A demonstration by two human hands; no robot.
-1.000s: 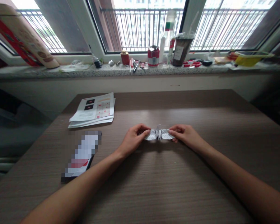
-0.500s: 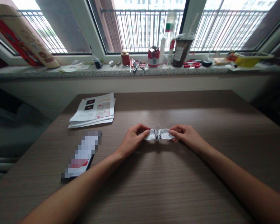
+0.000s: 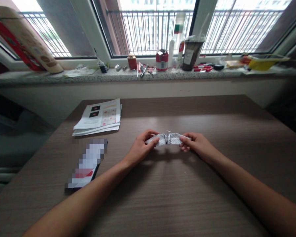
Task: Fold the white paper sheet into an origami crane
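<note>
A small folded piece of printed paper [image 3: 174, 139] spans the gap between my two hands, just above the table. It has two flat side flaps, with a narrow upright fold at its middle. My left hand [image 3: 144, 144] pinches the left flap, thumb on the near face and fingers behind. On the other side, my right hand [image 3: 194, 141] grips the right flap between thumb and fingers. Parts of both flaps are hidden under the thumbs. A shadow of hands and paper falls on the brown table [image 3: 170, 191].
Left of my hands lie a stack of printed sheets [image 3: 98, 115] and a phone [image 3: 88, 161] with a blurred screen. Along the stone windowsill [image 3: 88, 78] stand a red can [image 3: 162, 61], a dark drink cup [image 3: 192, 54], a yellow container [image 3: 260, 64] and several small items.
The folded paper has risen slightly and its flaps are tilted and show more spread towards both sides. My thumbs have shifted a little on it. Phone and sheets stay put.
</note>
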